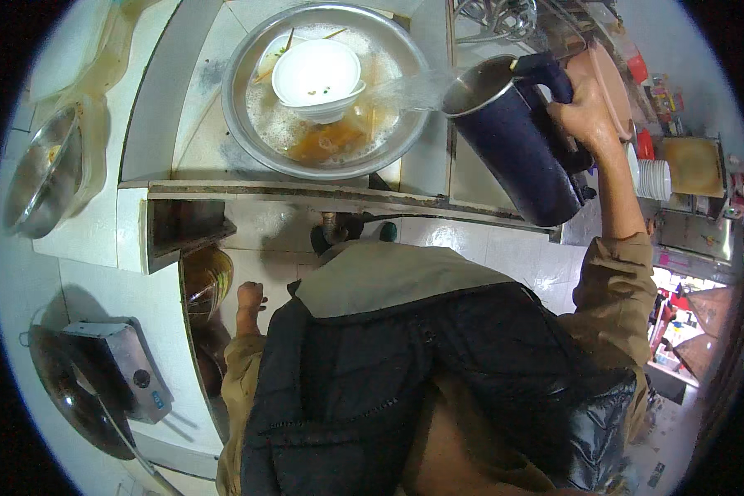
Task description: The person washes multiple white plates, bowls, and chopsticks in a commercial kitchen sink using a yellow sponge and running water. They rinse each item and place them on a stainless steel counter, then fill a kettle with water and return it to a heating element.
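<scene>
My right hand (586,111) grips the dark handle of a tall dark blue metal jug (521,149), tilted to the left. Water (409,92) streams from its mouth into a wide metal basin (232,102). In the basin, white bowls (316,73) are stacked in foamy water, with chopsticks and green bits beside them. A brownish patch (327,142) shows in the water below the bowls. My left hand (250,296) hangs low beside my body, loosely curled and touching nothing that I can see; its fingers are partly hidden.
A tiled counter edge (322,191) runs before me. A metal bowl (46,173) and plastic containers stand at the left. Below them are a wok (68,390) and a portable cooker (121,366). Stacked white plates (654,178) and a pink basin (609,93) are at the right.
</scene>
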`<state>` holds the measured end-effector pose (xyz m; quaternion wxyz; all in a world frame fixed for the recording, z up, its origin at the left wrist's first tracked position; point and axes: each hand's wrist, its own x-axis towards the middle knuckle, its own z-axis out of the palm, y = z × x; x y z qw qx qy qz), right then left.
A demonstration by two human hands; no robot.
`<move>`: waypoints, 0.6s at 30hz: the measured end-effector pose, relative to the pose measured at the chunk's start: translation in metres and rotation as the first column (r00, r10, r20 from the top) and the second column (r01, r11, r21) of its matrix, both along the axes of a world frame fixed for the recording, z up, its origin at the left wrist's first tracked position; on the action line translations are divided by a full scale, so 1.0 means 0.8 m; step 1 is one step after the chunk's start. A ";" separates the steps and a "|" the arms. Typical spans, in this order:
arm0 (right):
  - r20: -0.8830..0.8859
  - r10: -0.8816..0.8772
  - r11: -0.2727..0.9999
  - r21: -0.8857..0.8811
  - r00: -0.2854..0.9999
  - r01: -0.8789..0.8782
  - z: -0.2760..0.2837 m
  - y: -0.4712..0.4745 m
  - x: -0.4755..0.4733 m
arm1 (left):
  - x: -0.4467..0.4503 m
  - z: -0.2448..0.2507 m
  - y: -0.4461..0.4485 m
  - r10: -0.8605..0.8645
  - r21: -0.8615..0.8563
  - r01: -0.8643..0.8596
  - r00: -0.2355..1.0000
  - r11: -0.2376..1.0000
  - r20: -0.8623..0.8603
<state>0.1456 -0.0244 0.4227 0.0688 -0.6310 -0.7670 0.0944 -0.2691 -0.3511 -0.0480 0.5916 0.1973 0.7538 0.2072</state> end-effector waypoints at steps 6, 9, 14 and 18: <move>-0.277 -0.206 0.971 0.058 0.939 0.230 0.013 -0.011 0.020 | 0.000 0.002 0.018 -0.128 -0.112 0.120 0.990 0.986 -0.065; -0.527 -0.138 0.970 0.100 0.839 0.222 0.023 -0.024 0.036 | 0.004 0.023 0.046 -0.097 -0.122 0.095 0.995 0.988 -0.010; -0.741 -0.112 0.962 0.086 0.662 0.259 0.028 -0.037 0.073 | 0.009 0.040 0.101 0.027 -0.083 -0.033 0.997 0.996 -0.069; -0.865 -0.070 0.951 0.092 0.497 0.295 0.019 -0.051 0.118 | 0.003 0.046 0.119 0.393 0.275 -0.354 0.914 0.894 -0.101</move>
